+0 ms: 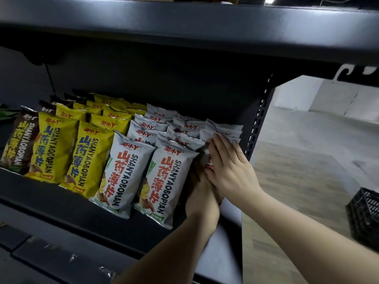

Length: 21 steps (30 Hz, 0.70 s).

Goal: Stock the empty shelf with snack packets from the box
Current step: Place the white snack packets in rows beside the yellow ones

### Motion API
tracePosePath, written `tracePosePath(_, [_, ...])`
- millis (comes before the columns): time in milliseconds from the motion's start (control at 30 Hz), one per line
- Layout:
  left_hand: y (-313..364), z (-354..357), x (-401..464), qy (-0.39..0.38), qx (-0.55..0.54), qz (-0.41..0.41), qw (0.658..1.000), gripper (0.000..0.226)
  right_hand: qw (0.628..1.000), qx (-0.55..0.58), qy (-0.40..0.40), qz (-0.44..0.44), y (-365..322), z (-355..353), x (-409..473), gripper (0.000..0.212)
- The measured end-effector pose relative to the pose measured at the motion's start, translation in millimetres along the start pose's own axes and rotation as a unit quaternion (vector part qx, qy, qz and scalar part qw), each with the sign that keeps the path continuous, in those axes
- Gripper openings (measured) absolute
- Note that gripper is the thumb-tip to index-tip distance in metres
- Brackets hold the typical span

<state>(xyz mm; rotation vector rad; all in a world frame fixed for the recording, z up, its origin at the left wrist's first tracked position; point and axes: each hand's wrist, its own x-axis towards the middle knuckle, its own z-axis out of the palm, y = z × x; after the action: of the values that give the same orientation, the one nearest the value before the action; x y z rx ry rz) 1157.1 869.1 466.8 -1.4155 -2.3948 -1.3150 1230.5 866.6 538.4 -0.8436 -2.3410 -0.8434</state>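
Observation:
A dark metal shelf holds rows of snack packets: brown ones at the left, yellow ones beside them, and silver-white ones to the right. At the right end of the shelf a silver-white packet stands mostly hidden between my hands. My left hand grips its lower part from the left. My right hand lies flat over its front, fingers together and pointing up. More silver packets stand behind it. The box is not in view.
The shelf above overhangs the packets. A perforated black upright bounds the shelf on the right. Beyond it lies a pale floor with a black plastic crate at the right edge. A lower dark shelf edge runs along the bottom left.

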Motion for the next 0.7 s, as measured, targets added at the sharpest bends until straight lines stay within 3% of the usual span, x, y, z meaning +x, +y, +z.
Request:
tracePosePath(100, [-13.2, 24.5, 0.0, 0.012, 0.122, 0.011, 0.992, 0.060, 1.000, -0.012, 0.003, 0.010, 0.3, -0.5, 1.0, 0.060])
tracePosePath(200, [-6.3, -25.6, -27.8, -0.029, 0.085, 0.048, 0.995, 0.060, 1.000, -0.014, 0.001, 0.012, -2.5, -1.2, 1.3, 0.059])
tracePosePath(300, [1.8, -51.6, -43.2, -0.096, 0.086, 0.024, 0.991, 0.059, 1.000, -0.018, -0.002, 0.017, -2.8, -6.0, 5.0, 0.058])
tracePosePath(367, [7.2, -73.4, -57.7, -0.100, 0.090, 0.046, 0.990, 0.055, 1.000, -0.017, -0.005, 0.023, -5.3, -10.9, 6.1, 0.057])
tracePosePath(467, [3.4, -104.5, -76.6, -0.059, 0.107, 0.112, 0.986, 0.051, 0.995, 0.052, 0.038, 0.071, -13.3, -23.1, 7.4, 0.040])
tracePosePath(567, [-5.8, -138.1, -84.1, -0.013, 0.083, 0.215, 0.973, 0.040, 0.967, 0.179, 0.084, 0.161, -26.6, -42.8, 3.0, 0.033])
tracePosePath(633, [-18.1, -156.7, -83.1, 0.026, 0.059, 0.239, 0.969, 0.035, 0.949, 0.249, 0.056, 0.184, -39.5, -54.0, -0.6, 0.040])
tracePosePath(700, [-35.0, -167.7, -79.2, 0.072, 0.035, 0.200, 0.977, 0.044, 0.925, 0.315, -0.021, 0.209, -52.9, -55.2, -2.0, 0.045])
